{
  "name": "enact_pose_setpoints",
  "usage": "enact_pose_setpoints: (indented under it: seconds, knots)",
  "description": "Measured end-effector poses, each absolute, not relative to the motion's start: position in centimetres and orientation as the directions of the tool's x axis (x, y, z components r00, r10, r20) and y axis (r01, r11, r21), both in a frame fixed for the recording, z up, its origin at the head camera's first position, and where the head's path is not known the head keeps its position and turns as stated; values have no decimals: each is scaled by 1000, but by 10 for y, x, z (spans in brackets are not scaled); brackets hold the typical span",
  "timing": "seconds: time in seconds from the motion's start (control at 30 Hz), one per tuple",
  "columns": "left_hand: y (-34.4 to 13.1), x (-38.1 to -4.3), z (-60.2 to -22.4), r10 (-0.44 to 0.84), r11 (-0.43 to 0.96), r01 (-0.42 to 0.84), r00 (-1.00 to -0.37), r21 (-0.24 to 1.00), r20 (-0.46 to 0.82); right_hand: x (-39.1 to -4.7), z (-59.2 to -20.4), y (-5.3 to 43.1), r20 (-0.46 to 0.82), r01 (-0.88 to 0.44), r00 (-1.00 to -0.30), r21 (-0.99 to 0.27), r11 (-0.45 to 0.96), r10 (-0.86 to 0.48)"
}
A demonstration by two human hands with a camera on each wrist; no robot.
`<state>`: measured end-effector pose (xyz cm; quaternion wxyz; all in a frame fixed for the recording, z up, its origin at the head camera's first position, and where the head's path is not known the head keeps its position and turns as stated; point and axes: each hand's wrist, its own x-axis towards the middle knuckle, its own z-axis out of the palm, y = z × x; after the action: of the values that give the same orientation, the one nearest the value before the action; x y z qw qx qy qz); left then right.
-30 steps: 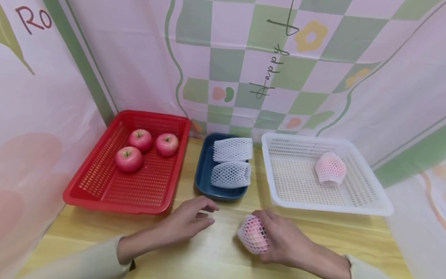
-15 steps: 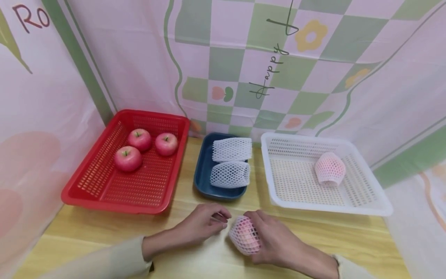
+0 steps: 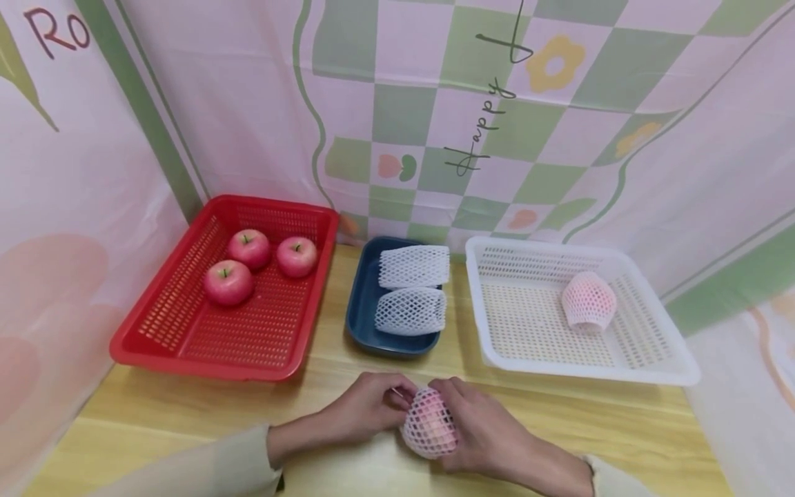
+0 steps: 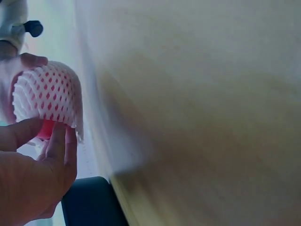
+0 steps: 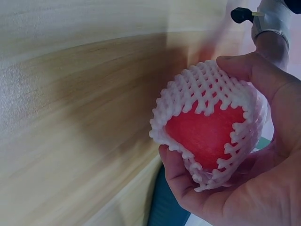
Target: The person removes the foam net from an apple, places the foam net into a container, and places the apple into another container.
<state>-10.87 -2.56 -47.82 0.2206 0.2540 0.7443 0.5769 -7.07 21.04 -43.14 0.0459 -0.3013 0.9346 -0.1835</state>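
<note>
My right hand (image 3: 484,431) grips a red apple (image 5: 207,134) wrapped in a white foam net (image 3: 430,426), just above the table's front part. In the right wrist view the net's open end leaves a patch of red skin bare. My left hand (image 3: 369,408) has come up to the other end of the apple. The left wrist view shows its thumb and curled fingertips (image 4: 57,134) pinching at the net's lower edge, where some red skin shows. Two spare foam nets (image 3: 410,310) lie flat in a dark blue tray (image 3: 359,304) beyond the hands.
At the left stands a red basket (image 3: 248,371) with three bare apples (image 3: 229,283). On the right, a white basket (image 3: 584,371) holds one netted apple (image 3: 589,301). A patterned curtain (image 3: 404,114) hangs behind the wooden table (image 3: 348,466).
My left hand has moved right until its fingers meet the netted apple. My right hand has shifted slightly left, still holding the apple. Baskets and tray have stayed put.
</note>
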Motion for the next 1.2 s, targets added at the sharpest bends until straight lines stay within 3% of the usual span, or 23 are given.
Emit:
enact_pose_setpoints:
  seconds: [0.33, 0.5, 0.87, 1.2]
  knots:
    - [-23, -102, -479, 669, 131, -31, -734, 991, -111, -69, -435, 207, 19, -540, -822, -339, 770, -569]
    - [-19, -100, -479, 686, 120, -35, -720, 992, -108, -67, -434, 205, 11, -517, -836, -350, 781, -548]
    - [-14, -99, -480, 672, 323, 200, -737, 925, -76, -63, -435, 199, 46, -492, -857, -370, 789, -513]
    - [-20, -97, -479, 675, 295, 228, -737, 928, -33, -61, -436, 198, 120, -568, -815, -365, 738, -567]
